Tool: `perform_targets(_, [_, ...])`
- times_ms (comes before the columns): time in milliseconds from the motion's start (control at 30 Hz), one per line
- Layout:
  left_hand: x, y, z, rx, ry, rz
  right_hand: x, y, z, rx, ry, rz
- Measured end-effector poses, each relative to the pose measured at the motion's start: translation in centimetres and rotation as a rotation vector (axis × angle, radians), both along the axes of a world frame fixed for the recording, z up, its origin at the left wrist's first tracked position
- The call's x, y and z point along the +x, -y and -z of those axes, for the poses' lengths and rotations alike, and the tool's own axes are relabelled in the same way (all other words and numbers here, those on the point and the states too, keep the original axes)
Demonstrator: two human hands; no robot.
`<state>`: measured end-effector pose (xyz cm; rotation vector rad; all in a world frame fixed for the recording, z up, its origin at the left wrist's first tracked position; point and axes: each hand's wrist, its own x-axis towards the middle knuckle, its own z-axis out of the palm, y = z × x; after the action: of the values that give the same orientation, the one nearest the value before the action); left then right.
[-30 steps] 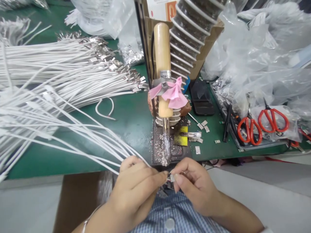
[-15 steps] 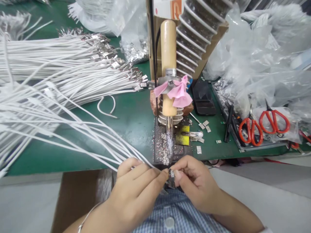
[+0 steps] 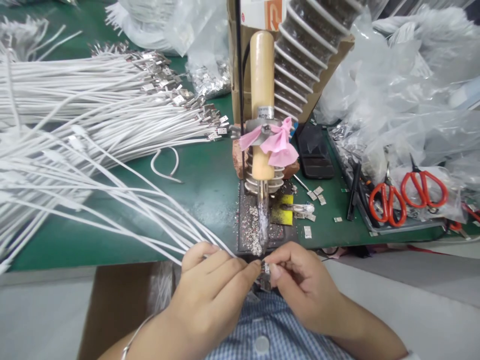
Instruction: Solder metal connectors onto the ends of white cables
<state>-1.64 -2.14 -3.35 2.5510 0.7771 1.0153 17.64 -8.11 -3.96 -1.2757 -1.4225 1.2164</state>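
Observation:
My left hand (image 3: pixel 213 290) is closed round a bundle of white cables (image 3: pixel 97 200) that fans out to the left over the green table. Its fingertips pinch one cable end close to my chest. My right hand (image 3: pixel 300 285) pinches a small metal connector shell (image 3: pixel 265 272) against that cable end. Both hands meet just below the tip of a soldering iron (image 3: pixel 261 120) with a wooden handle, which stands upright in a coil holder on a solder-spattered base (image 3: pixel 249 232).
A second heap of white cables with metal ends (image 3: pixel 112 105) lies at the back left. Loose metal shells (image 3: pixel 313 200) lie right of the base. Two red scissors (image 3: pixel 405 192) rest in a tray under clear plastic bags (image 3: pixel 405 90). A cardboard box (image 3: pixel 112 310) sits below the table edge.
Both hands stay pinched together at the same spot; only the fingers shift slightly. The view has drifted a little to the left.

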Motion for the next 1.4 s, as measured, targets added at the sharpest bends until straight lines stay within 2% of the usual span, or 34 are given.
perform_targets(100, [-0.2,-0.4,-0.8,-0.033,-0.032,0.017,0.3,0.3,0.0,0.043,-0.042,-0.009])
perform_targets(200, [-0.3,-0.7,-1.3,-0.052,-0.064,0.026,0.5,0.7,0.4,0.136,-0.062,0.097])
perform_targets(267, [-0.2,-0.8,-1.4,-0.050,-0.058,0.012,0.5,0.8,0.7,0.221,-0.009,0.157])
perform_targets(433, [0.3,-0.7,-1.5,-0.070,-0.024,-0.012,0.1,0.0,0.5,0.444,0.197,0.162])
perform_targets(533, [0.5,-0.8,-1.6,-0.068,-0.011,-0.021,0.0,-0.4,0.4,0.508,0.235,0.205])
perform_targets(700, [0.6,-1.0,-1.7,-0.074,-0.023,-0.031,0.0,-0.8,0.4,0.513,0.195,0.173])
perform_targets(1400, [0.6,-1.1,-2.0,-0.059,-0.006,-0.041,-0.7,-1.4,-0.2,0.504,0.208,0.220])
